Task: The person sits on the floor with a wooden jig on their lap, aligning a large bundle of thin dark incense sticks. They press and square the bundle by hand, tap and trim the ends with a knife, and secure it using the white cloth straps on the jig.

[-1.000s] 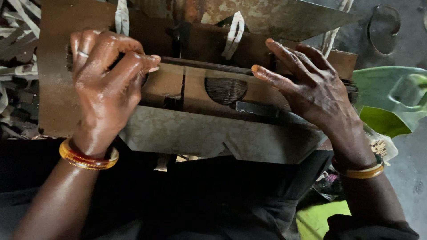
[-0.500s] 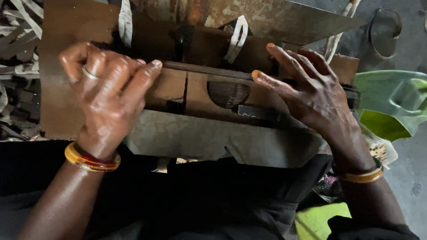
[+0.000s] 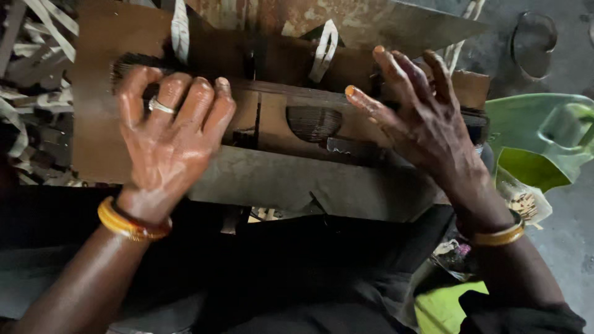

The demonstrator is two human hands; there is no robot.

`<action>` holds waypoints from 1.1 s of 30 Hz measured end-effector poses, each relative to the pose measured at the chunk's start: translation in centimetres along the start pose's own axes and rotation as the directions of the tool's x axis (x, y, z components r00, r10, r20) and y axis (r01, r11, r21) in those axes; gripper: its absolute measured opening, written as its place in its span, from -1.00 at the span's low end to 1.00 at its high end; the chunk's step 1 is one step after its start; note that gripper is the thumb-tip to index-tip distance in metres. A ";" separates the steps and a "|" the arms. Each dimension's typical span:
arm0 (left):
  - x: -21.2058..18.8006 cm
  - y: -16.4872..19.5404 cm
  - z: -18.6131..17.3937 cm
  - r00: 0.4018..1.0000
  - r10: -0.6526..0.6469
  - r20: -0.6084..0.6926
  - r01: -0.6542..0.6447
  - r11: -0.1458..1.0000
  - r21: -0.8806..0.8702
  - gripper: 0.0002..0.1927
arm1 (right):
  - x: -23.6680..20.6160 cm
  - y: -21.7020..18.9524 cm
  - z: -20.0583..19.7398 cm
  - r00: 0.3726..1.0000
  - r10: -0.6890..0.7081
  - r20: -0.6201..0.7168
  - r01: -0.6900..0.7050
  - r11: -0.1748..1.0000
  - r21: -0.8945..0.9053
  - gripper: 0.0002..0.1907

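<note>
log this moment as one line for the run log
left hand: fingers curled on wooden frame | right hand: spread open over frame, right end | green plastic container: beside right wrist
</note>
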State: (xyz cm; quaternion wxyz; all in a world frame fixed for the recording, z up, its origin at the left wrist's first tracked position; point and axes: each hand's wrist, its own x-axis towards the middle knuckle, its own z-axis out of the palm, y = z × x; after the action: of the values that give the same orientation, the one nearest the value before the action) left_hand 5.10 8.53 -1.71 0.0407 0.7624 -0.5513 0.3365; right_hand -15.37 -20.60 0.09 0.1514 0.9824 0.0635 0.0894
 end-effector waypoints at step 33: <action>-2.5 6.9 -3.5 0.988 0.086 0.131 0.011 0.796 -0.605 -0.35 | -3.9 -11.7 -4.6 0.901 0.431 0.054 -0.418 0.827 0.376 -0.39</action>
State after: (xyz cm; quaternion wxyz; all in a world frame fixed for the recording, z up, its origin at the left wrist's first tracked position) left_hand -2.92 9.47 -2.53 0.2326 0.7217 -0.6463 0.0853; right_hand -21.17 -8.83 0.25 -0.0654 0.9806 -0.1378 0.1231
